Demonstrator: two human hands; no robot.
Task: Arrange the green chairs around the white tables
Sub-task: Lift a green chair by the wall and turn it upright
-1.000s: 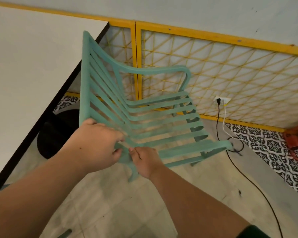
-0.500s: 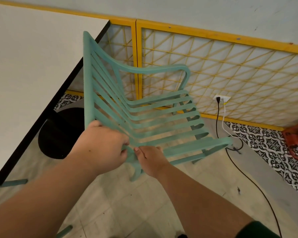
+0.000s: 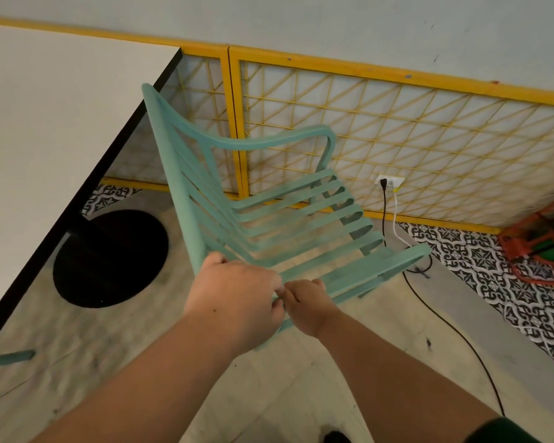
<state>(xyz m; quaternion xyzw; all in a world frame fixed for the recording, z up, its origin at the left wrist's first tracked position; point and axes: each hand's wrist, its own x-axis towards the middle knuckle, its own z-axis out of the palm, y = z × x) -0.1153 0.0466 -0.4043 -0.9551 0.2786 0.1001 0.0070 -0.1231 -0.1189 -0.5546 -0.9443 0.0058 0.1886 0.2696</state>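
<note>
A green slatted chair (image 3: 269, 219) with armrests stands tilted beside the right edge of a white table (image 3: 61, 129) with a black rim. Its back faces the table and its seat faces right. My left hand (image 3: 237, 298) grips the near side of the chair frame where back and seat meet. Right beside it, my right hand (image 3: 307, 305) holds the near armrest, fingers curled round it. Both hands hide the chair's near front leg.
The table's round black base (image 3: 109, 260) lies on the floor left of the chair. A yellow lattice panel (image 3: 397, 139) runs along the wall behind. Cables (image 3: 429, 308) trail from a wall socket (image 3: 390, 182) across the floor. An orange object (image 3: 538, 247) sits far right. Another green chair part (image 3: 7, 358) shows at left.
The chair has shifted right and a little away from the table with both hands still holding it. More of the black table base is now visible.
</note>
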